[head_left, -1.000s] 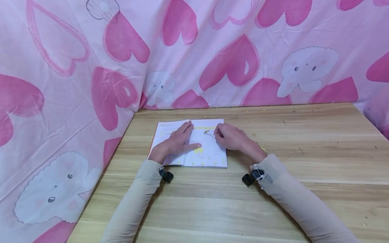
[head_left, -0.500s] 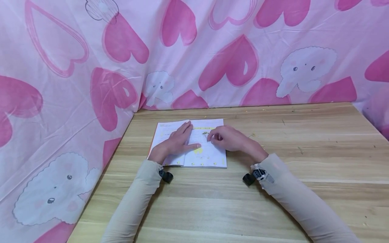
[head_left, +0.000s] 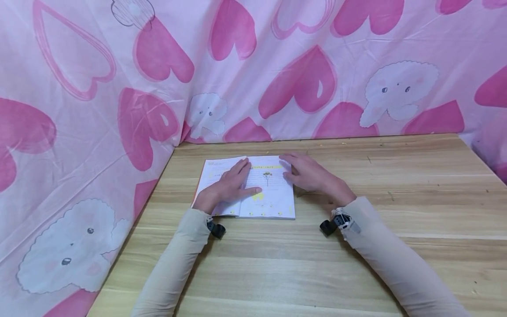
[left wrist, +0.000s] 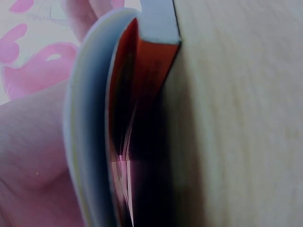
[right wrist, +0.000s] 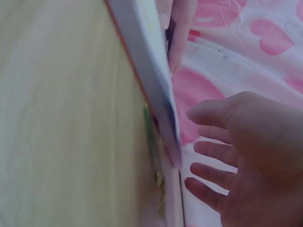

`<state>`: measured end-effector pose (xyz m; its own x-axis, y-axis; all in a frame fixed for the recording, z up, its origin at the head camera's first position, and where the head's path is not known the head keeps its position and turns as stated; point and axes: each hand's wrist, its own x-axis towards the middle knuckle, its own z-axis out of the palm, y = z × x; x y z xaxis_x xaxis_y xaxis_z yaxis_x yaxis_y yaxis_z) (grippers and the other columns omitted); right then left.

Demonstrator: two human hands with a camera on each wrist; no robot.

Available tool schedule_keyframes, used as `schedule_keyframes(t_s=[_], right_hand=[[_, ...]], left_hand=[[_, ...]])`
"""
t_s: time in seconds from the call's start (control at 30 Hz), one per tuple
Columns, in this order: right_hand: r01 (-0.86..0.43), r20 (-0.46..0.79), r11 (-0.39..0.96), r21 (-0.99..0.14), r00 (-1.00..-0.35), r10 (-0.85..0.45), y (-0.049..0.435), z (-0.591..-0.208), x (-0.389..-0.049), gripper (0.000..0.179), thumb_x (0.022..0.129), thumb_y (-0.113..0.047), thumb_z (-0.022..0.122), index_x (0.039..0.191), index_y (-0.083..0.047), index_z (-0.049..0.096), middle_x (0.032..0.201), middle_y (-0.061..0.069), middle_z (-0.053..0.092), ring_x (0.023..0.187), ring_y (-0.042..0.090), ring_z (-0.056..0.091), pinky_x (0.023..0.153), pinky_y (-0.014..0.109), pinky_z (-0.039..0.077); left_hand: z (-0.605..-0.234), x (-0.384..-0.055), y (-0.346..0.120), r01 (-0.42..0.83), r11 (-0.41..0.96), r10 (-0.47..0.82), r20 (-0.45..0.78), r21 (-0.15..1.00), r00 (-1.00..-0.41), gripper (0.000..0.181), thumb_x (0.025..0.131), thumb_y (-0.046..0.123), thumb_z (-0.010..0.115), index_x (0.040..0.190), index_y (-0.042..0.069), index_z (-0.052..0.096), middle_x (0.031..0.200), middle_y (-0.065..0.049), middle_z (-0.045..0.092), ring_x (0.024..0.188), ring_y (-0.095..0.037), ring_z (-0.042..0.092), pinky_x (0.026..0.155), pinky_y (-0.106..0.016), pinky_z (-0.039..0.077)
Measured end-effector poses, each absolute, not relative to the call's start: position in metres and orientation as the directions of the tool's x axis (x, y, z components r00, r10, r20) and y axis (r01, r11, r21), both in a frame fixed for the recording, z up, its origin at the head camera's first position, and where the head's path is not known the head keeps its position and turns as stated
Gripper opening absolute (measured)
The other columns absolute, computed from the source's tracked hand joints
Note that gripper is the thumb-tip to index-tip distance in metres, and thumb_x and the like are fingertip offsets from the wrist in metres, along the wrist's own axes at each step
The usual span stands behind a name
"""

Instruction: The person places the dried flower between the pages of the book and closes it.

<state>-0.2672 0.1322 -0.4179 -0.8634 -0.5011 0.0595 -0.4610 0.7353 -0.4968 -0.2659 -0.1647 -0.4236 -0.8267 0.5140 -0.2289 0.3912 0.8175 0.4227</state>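
An open book (head_left: pixel 277 196) with white pages and yellow print lies on the wooden table. My left hand (head_left: pixel 231 182) rests across its left page and fold with fingers extended, thumb reaching onto the right page. On that right page lies a small dried flower sprig (head_left: pixel 267 177), thin-stemmed with a yellowish-green head. Beside the page's right edge hovers my right hand (head_left: pixel 313 174), fingers spread and holding nothing. The right wrist view also shows its parted fingers (right wrist: pixel 215 151). In the left wrist view the book's orange-red cover (left wrist: pixel 154 71) shows below a curved stack of pages.
Past the book's edge, yellow flower bits and a green stem (right wrist: pixel 150 127) lie on the table. Small scraps (head_left: pixel 369 160) are scattered over the tabletop (head_left: pixel 396 211) to the right. A pink heart-patterned cloth (head_left: pixel 301 26) hangs behind and on the left.
My right hand has let go of the flower sprig on the right page, opened its fingers and drawn back to the right. The left hand stays in place.
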Motion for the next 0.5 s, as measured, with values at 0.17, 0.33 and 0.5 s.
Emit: schedule_keyframes(t_s=[0.17, 0.33, 0.5], right_hand=[[-0.429, -0.034, 0.778, -0.459, -0.867, -0.498, 0.1369, -0.4221, -0.2682, 0.065, 0.11, -0.028, 0.063, 0.167, -0.007, 0.04, 0.176, 0.018, 0.034, 0.162, 0.043, 0.034, 0.13, 0.066, 0.028], [-0.402, -0.061, 0.799, -0.448, -0.877, -0.476, 0.1384, -0.4226, -0.2666, 0.065, 0.11, -0.033, 0.063, 0.167, -0.011, 0.041, 0.178, 0.013, 0.032, 0.165, 0.041, 0.028, 0.129, 0.07, 0.025], [-0.385, -0.081, 0.813, -0.438, -0.883, -0.462, 0.1395, -0.4237, -0.268, 0.066, 0.11, -0.037, 0.061, 0.168, -0.014, 0.04, 0.179, 0.01, 0.031, 0.165, 0.04, 0.028, 0.127, 0.071, 0.027]], left_hand=[[-0.4235, -0.2657, -0.1653, 0.382, 0.821, 0.507, -0.235, 0.424, -0.829, 0.107, 0.103, 0.071, 0.054, 0.175, 0.01, 0.004, 0.185, -0.005, -0.006, 0.172, -0.023, -0.006, 0.138, -0.056, 0.008], [-0.4249, -0.266, -0.1659, 0.374, 0.817, 0.504, -0.228, 0.44, -0.833, 0.107, 0.102, 0.072, 0.055, 0.175, 0.012, 0.006, 0.185, -0.004, -0.007, 0.172, -0.022, -0.006, 0.138, -0.057, 0.008], [-0.4204, -0.2618, -0.1605, 0.419, 0.79, 0.534, -0.168, 0.448, -0.829, 0.098, 0.105, 0.061, 0.061, 0.175, 0.011, 0.015, 0.184, -0.011, -0.006, 0.172, -0.03, -0.006, 0.136, -0.063, 0.006]])
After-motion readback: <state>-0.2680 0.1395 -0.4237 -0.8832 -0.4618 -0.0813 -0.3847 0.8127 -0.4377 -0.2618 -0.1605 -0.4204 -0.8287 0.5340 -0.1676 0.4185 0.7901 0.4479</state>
